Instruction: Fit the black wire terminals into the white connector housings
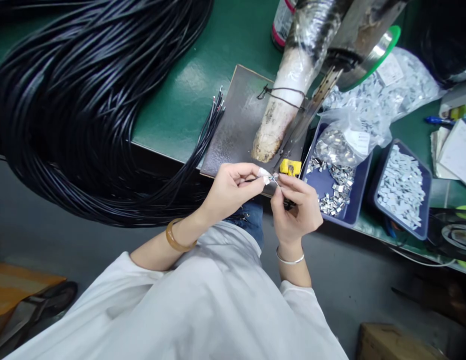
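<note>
My left hand (pixel 233 187) is closed in a pinch on the end of a thin black wire (pixel 251 180), taped fingertip forward. My right hand (pixel 295 207) pinches a small silver metal clip (pixel 275 177) right against the wire end, just in front of the bench edge. Both hands meet over my lap, below a dark work plate (pixel 236 120). A small yellow part (pixel 290 167) sits on the plate's near corner, right behind my fingers. A big bundle of black wires (pixel 78 100) lies to the left, its stripped ends (pixel 218 100) reaching the plate.
A blue tray (pixel 358 195) of silver clips stands right of my hands, with another blue tray (pixel 401 190) of flat pieces beyond. Bags of parts (pixel 383 95) lie behind. A wrapped machine arm (pixel 293 85) slants down over the plate. Papers (pixel 454 150) lie far right on the green bench (pixel 187 85).
</note>
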`<state>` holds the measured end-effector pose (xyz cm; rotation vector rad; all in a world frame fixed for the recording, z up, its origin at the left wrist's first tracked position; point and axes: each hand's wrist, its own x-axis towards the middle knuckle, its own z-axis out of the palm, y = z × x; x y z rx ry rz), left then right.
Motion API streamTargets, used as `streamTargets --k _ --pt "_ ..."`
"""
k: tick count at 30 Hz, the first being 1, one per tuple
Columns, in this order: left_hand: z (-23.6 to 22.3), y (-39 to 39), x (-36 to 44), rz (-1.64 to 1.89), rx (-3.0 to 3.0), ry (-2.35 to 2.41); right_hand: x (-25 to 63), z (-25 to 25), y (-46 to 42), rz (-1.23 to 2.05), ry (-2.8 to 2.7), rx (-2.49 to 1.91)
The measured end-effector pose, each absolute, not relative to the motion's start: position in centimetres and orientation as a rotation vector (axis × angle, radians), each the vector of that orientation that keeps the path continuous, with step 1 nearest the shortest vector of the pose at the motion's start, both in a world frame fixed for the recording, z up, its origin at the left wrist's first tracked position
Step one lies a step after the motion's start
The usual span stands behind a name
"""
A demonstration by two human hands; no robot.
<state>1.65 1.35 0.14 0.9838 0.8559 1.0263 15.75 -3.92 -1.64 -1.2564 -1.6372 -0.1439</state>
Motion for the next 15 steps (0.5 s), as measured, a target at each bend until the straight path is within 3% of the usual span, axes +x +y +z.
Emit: streamTargets --k 15 --pt "0.62 1.64 1.74 1.018 1.017 0.929 15.67 -1.39 -3.36 -0.176 -1.660 -1.262"
